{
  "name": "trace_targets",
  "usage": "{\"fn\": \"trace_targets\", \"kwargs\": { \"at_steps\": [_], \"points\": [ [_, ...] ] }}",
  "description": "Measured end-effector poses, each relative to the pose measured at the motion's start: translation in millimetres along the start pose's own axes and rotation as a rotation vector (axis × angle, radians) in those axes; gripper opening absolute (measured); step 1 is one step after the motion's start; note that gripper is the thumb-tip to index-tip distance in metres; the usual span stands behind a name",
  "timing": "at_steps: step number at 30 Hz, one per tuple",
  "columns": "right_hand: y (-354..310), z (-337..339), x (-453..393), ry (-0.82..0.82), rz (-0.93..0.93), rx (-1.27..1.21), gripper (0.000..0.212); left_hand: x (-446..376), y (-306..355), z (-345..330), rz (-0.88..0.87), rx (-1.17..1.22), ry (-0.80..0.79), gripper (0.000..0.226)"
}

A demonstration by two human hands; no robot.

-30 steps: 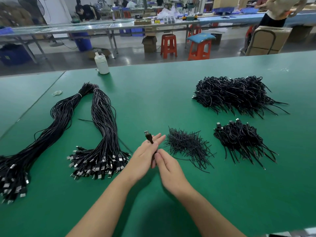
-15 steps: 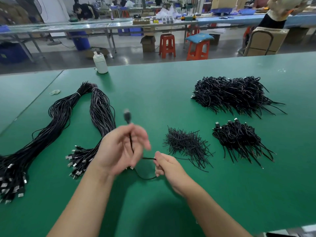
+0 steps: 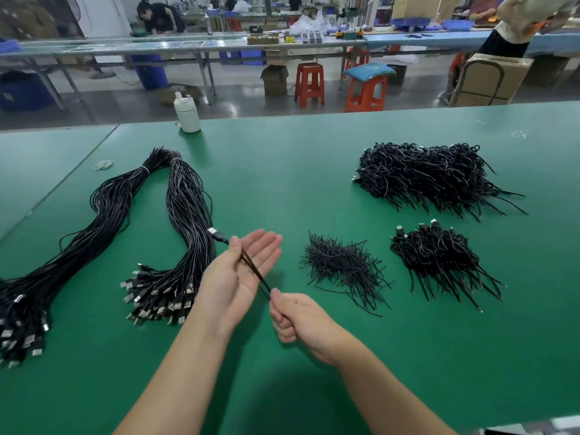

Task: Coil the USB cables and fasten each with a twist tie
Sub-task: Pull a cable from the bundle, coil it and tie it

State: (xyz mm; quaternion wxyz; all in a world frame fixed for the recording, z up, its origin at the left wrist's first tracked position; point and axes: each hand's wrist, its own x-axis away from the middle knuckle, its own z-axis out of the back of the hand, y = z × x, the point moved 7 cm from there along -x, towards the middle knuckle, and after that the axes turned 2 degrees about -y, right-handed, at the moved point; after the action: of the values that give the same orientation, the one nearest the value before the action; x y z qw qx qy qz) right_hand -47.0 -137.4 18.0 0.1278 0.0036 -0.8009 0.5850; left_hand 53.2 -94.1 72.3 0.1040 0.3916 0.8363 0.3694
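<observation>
I have only one view, from the head camera, worn high above the near edge of the green table point(image 3: 282, 171) and tilted forward and down. Its wide angle bends the far table edge and takes in the workshop floor beyond at twelve o'clock. My left hand point(image 3: 238, 274) and right hand point(image 3: 298, 318) sit close under the lens, just below centre, forearms entering from six o'clock. With no second view, there is no shared part of the scene.
</observation>
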Motion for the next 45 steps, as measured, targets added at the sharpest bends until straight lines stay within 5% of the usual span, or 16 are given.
{"fn": "trace_targets", "kwargs": {
  "at_steps": [4,8,12,17,20,24,26,30,37,42,45],
  "points": [
    [9,11,-1,0.001,0.000,-0.263,0.046,14,9,-9,0.132,-0.161,-0.229,0.035],
    [8,24,-2,0.072,0.002,-0.300,0.045,43,-15,-9,0.432,-0.878,-0.679,0.043],
    [6,26,-2,0.108,0.020,-0.235,0.037,29,-26,10,0.414,-1.266,-0.369,0.035],
    [7,25,2,0.133,0.030,-0.091,0.033,24,-21,11,0.208,-1.879,-0.426,0.035],
    [11,25,5,0.138,0.045,-0.169,0.034,19,-21,5,0.006,-1.733,-0.321,0.028],
    [26,16,5,0.116,0.025,-0.100,0.040,15,-23,3,-0.097,-0.788,-0.109,0.034],
    [33,13,3,0.136,0.009,-0.080,0.040,11,-22,1,-0.091,-0.534,-0.075,0.043],
    [36,18,0,0.207,-0.038,-0.167,0.038,12,-21,-5,-0.052,-0.690,-0.182,0.036],
    [-2,33,4,0.201,-0.025,-0.029,0.038,35,-23,-14,0.340,-0.924,-0.754,0.036],
    [-22,33,6,0.240,0.030,0.192,0.040,40,-24,-7,0.436,-1.197,-0.786,0.039],
    [-27,34,8,0.270,0.078,0.288,0.035,26,-22,4,0.337,-1.506,-0.598,0.034]
  ]
}}
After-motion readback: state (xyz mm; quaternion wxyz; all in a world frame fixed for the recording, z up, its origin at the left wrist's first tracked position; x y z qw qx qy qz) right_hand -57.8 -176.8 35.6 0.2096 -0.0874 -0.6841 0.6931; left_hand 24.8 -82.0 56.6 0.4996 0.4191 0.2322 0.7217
